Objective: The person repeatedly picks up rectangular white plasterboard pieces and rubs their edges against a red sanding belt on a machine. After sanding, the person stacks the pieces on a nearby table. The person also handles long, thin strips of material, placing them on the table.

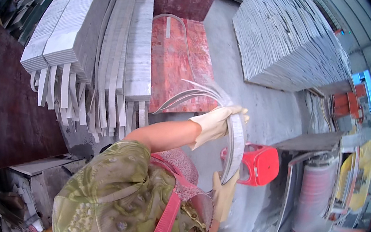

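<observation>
A bundle of thin, grey-white flexible strips (235,144) bends in an arc in front of my body. My left hand (224,119), in a cream glove, is closed around the bundle's upper part. Beyond that hand, the loose ends (192,95) fan out and curl toward the left. Lower down, my right hand (225,191), also in a cream glove, is closed on the bundle's lower end; its fingers are partly hidden by the strips.
Just beyond my hands stands a red plastic stool (263,165). Long grey boards and strips (141,51) are piled at upper left, near a reddish panel (171,65). A tall board stack (278,31) stands upper right. A machine with a pinkish roller (315,192) is lower right.
</observation>
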Available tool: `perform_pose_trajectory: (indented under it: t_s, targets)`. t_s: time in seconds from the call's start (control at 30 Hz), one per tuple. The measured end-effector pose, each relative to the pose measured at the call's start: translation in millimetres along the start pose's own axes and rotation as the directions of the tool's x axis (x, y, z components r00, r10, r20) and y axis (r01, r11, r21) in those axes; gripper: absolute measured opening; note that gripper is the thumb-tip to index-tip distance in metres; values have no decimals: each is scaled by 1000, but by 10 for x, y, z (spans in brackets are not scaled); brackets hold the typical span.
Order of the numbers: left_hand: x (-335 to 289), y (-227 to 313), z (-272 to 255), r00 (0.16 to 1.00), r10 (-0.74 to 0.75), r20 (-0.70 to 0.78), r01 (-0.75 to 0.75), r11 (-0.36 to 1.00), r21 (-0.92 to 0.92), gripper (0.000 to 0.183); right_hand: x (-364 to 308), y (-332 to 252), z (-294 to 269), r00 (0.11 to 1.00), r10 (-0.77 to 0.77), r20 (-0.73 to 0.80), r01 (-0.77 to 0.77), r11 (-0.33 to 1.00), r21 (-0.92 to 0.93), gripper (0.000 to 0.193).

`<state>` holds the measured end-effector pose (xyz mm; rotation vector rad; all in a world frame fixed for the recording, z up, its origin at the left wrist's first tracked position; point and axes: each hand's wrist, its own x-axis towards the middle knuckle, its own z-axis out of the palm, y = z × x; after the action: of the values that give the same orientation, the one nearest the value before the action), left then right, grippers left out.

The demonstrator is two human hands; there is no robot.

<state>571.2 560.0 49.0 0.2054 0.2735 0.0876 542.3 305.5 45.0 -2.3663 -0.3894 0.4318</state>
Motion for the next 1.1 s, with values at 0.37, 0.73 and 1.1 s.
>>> perform_pose_trajectory:
  t_s: [0.37, 0.73, 1.1]
  targets:
    - [1053, 2547, 1123, 848, 322, 420, -387, 919, 79, 45, 2216, -2084, 314, 908, -384, -165, 387, 922, -15, 81]
    - [1315, 4086, -1021, 545, 749, -377, -563, 660, 498, 81, 4497, -3168, 2344, 713, -666, 218, 700, 659, -276, 106]
    - [-2029, -76, -3937, 76, 305, -949, 919, 347, 185, 39, 4023, -406, 1840, 561, -29, 827, 562, 747, -355, 61]
